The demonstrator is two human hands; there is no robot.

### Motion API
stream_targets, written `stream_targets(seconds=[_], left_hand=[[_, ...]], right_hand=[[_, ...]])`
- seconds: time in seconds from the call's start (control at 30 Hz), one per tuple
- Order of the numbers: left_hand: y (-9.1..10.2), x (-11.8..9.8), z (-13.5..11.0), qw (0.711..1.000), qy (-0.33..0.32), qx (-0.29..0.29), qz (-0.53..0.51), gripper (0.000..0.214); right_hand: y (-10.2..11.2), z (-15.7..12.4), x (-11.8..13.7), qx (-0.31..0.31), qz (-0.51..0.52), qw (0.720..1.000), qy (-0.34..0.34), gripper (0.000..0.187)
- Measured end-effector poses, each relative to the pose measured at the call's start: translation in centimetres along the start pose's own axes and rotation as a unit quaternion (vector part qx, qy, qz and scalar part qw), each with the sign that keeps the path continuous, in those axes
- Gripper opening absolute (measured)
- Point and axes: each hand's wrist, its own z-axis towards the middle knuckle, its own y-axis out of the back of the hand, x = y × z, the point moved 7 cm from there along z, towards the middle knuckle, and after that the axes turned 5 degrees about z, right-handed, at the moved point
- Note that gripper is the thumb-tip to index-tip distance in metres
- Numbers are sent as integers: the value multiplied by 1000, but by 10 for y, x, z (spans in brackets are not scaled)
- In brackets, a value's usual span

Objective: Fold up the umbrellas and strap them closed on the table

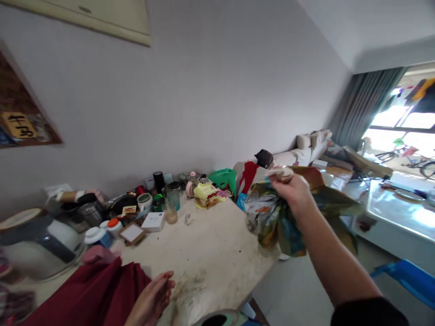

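Note:
My right hand [291, 190] is raised over the right end of the table, closed around a crumpled, multicoloured printed cloth or bag [278, 222] that hangs below and spreads behind it. My left hand [153, 299] lies low at the near edge of the stained table [210, 253], fingers stretched out flat, holding nothing, beside a dark red cloth [91, 294] that covers the near left corner.
The table's far left is crowded: rice cooker [37, 249], jars, cups, a glass [171, 213], white boxes, yellow packets [207, 194], a green bag [224, 177]. Beyond stand a sofa [306, 151], curtain and window. A blue chair [408, 278] is at right.

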Motion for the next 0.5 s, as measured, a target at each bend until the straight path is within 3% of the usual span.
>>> stream_targets(seconds=[0.07, 0.17, 0.23, 0.33, 0.4, 0.5], left_hand=[[-11, -6, -1, 998, -25, 16, 48, 45], [-49, -25, -7, 975, -112, 89, 170, 52], [-79, -38, -16, 943, -169, 134, 255, 49], [-112, -55, -28, 895, -249, 154, 335, 41], [-125, -67, -36, 845, -331, 130, 399, 35], [-140, -81, -47, 717, -483, 60, 499, 43]], right_hand=[[-3, -25, -20, -13, 11, 998, -56, 24], [-12, -83, -70, -29, 140, 950, -278, 15], [-20, -116, -84, 2, 210, 908, -362, 12], [-28, -143, -80, 100, 248, 870, -414, 10], [-33, -156, -75, 163, 250, 854, -427, 7], [-42, -174, -72, 214, 261, 843, -417, 6]])
